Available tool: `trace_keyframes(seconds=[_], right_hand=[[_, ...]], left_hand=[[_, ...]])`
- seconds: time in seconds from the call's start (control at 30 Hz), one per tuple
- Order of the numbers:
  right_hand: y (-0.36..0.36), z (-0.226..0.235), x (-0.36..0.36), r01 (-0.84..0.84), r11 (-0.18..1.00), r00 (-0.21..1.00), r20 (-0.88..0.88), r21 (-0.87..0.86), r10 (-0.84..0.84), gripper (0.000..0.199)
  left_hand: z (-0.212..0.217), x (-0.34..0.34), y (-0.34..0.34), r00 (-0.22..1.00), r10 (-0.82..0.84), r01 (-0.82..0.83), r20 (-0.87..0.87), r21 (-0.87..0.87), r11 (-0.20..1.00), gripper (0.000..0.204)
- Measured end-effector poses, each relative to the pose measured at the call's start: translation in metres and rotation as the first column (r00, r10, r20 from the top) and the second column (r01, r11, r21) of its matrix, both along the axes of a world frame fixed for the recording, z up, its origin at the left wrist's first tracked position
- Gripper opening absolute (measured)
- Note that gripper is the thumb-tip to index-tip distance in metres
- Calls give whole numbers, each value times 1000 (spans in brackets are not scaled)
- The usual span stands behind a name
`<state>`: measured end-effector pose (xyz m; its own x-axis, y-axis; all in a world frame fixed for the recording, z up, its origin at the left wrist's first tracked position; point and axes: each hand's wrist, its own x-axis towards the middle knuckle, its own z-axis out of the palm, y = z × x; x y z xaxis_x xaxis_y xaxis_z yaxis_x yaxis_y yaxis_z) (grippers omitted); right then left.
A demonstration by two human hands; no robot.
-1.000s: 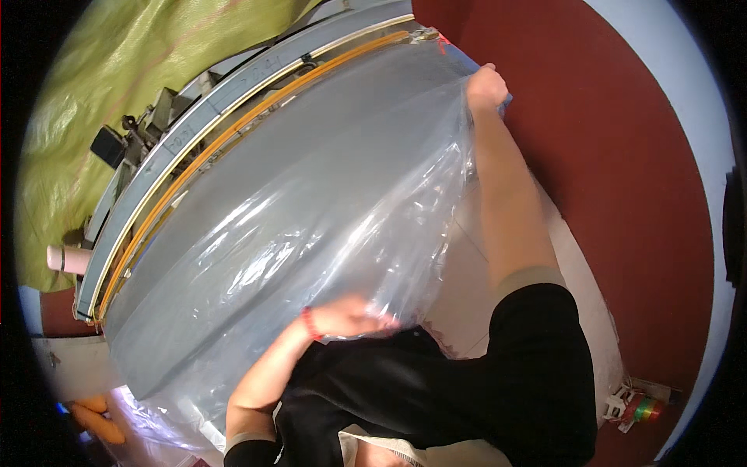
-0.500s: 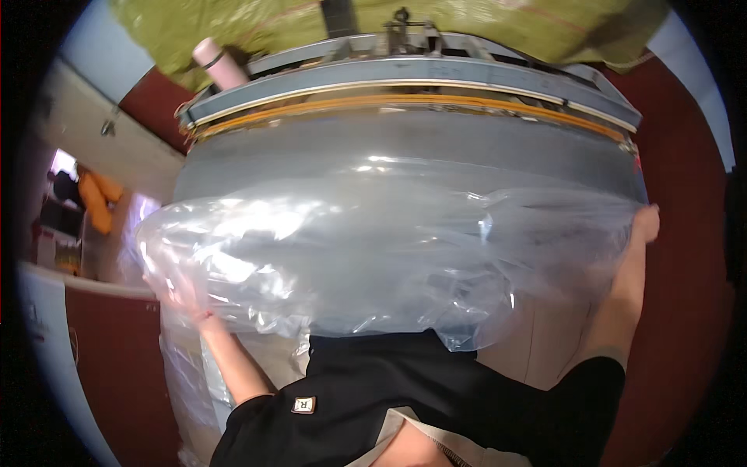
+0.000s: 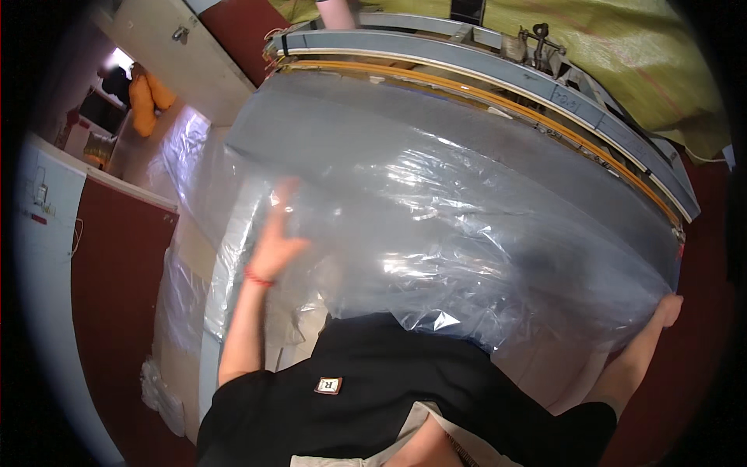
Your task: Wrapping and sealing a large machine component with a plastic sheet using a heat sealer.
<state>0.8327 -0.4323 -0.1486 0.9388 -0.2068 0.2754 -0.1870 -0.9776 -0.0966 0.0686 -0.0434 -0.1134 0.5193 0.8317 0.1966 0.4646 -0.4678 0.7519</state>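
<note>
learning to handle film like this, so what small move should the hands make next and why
Perhaps close the left hand on the clear film near it: that hand is open, the right hand grips the film at the right, and the middle looks creased.

Seemingly a workshop — long metal frame, clear plastic sheeting, yellow-green tarp

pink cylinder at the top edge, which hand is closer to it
Left. The left hand is below the pink cylinder and a little to its left in the picture; the right hand is far to its lower right, gripping the clear plastic sheet.
</note>
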Motion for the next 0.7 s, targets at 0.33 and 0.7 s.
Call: trace_keyframes(seconds=[0.33,0.7], right_hand=[[0,1,-2,-11,1000,1000,3,-5,11,36],[-3,-3,6,-21,1000,1000,-12,-13,20,37]], left_hand=[[-68,-63,24,662,564,-247,-494,567,786,19],[129,-191,215,662,750,-703,10,355,616,15]])
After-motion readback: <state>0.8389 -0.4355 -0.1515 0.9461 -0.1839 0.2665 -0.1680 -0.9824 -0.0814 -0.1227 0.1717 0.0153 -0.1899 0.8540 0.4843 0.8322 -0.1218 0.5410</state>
